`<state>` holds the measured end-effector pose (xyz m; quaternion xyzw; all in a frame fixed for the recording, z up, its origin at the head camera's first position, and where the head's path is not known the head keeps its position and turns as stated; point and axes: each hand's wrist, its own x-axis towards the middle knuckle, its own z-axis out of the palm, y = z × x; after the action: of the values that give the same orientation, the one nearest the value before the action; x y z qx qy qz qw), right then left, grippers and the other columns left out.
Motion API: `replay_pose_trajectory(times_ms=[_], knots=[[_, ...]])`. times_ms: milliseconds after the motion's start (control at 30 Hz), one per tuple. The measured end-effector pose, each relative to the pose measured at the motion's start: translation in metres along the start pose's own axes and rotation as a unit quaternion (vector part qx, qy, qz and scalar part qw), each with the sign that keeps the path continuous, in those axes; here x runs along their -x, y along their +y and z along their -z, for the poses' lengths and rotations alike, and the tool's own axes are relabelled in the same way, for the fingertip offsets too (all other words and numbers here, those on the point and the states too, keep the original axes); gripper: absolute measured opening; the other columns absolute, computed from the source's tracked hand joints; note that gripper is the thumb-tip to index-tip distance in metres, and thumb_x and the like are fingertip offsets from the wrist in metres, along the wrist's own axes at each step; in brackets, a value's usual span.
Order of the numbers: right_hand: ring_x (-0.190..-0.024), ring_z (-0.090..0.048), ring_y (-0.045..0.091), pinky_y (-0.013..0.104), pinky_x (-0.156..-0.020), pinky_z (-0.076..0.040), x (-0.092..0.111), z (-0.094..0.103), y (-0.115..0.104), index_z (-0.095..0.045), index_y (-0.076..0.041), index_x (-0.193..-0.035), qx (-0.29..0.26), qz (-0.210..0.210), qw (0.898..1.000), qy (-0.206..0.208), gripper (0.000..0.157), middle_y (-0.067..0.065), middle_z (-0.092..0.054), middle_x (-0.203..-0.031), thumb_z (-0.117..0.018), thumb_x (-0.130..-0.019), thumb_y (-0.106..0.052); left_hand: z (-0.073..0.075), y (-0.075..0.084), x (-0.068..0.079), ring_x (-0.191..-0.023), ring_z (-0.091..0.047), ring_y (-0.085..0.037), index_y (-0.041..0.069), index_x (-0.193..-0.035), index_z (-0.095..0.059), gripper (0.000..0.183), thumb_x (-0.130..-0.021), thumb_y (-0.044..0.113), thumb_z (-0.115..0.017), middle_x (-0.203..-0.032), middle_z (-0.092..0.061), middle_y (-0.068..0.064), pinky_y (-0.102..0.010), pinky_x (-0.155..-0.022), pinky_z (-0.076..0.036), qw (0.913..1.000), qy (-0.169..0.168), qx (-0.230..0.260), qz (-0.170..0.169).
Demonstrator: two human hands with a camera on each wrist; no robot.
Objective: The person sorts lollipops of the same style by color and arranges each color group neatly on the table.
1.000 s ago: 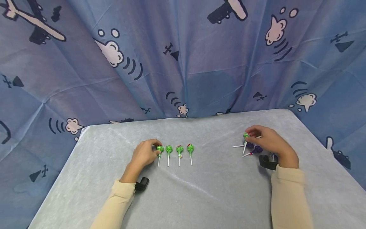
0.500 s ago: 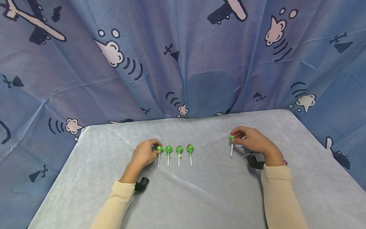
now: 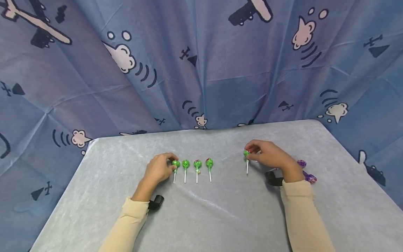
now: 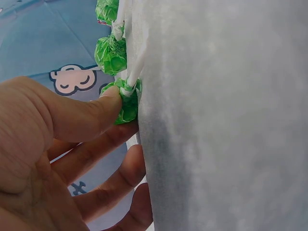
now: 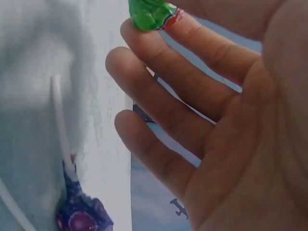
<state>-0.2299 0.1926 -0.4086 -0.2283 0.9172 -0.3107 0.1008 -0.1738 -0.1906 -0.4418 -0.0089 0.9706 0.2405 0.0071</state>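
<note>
Four is avoided here: several green-wrapped lollipops lie in a row on the table, sticks toward the person. At the row's left end my left hand (image 3: 160, 168) pinches the head of the leftmost green lollipop (image 4: 129, 103) between thumb and fingers. The neighbouring green lollipops (image 3: 186, 163) lie just right of it. Farther right, my right hand (image 3: 267, 154) holds another green lollipop (image 3: 247, 153) by its head, its white stick pointing down toward the person. Red shows on that wrapper (image 5: 159, 14) in the right wrist view.
Purple-wrapped lollipops (image 3: 310, 177) lie beside and partly behind the right wrist; one purple lollipop (image 5: 82, 216) shows below the right fingers. A grey-white cloth covers the table (image 3: 201, 217). A blue patterned curtain (image 3: 201, 70) hangs behind its far edge.
My right hand has moved left with the green lollipop, away from the purple lollipops, which are now more exposed. The left hand has stayed on the leftmost green lollipop.
</note>
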Motion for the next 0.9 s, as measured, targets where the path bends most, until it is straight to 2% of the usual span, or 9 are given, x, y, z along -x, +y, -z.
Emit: replay_pose_trajectory(times_ms=[333,533,900], knots=[[-0.103,-0.065,0.023,0.041,-0.087,-0.05,-0.005,-0.006,-0.007,-0.066,-0.008,-0.116,0.004,0.023,1.0,-0.009,0.026,0.006,-0.071,-0.106,-0.07,-0.093,-0.019,-0.001,-0.001,0.0,-0.092,-0.064,-0.022,0.024,-0.107,-0.074,0.021,-0.087,0.021,-0.077,-0.109,-0.073,0.004,-0.044,-0.076,-0.05,1.0,0.004,0.002,-0.001],[-0.1,-0.065,0.021,0.038,-0.085,-0.05,-0.009,-0.011,-0.012,-0.066,-0.007,-0.114,0.003,0.04,0.999,-0.012,0.025,0.006,-0.071,-0.103,-0.071,-0.092,-0.018,0.0,-0.001,-0.001,-0.089,-0.063,-0.021,0.024,-0.108,-0.074,0.021,-0.087,0.02,-0.077,-0.109,-0.073,0.004,-0.043,-0.075,-0.049,1.0,0.003,0.003,-0.001],[-0.098,-0.065,0.02,0.036,-0.082,-0.051,-0.019,-0.027,-0.023,-0.066,-0.009,-0.112,0.016,0.049,0.998,-0.033,0.024,0.005,-0.071,-0.102,-0.072,-0.091,-0.019,0.0,0.0,-0.001,-0.091,-0.064,-0.022,0.025,-0.108,-0.074,0.021,-0.087,0.021,-0.077,-0.11,-0.073,0.004,-0.044,-0.075,-0.049,1.0,-0.001,0.0,0.004]])
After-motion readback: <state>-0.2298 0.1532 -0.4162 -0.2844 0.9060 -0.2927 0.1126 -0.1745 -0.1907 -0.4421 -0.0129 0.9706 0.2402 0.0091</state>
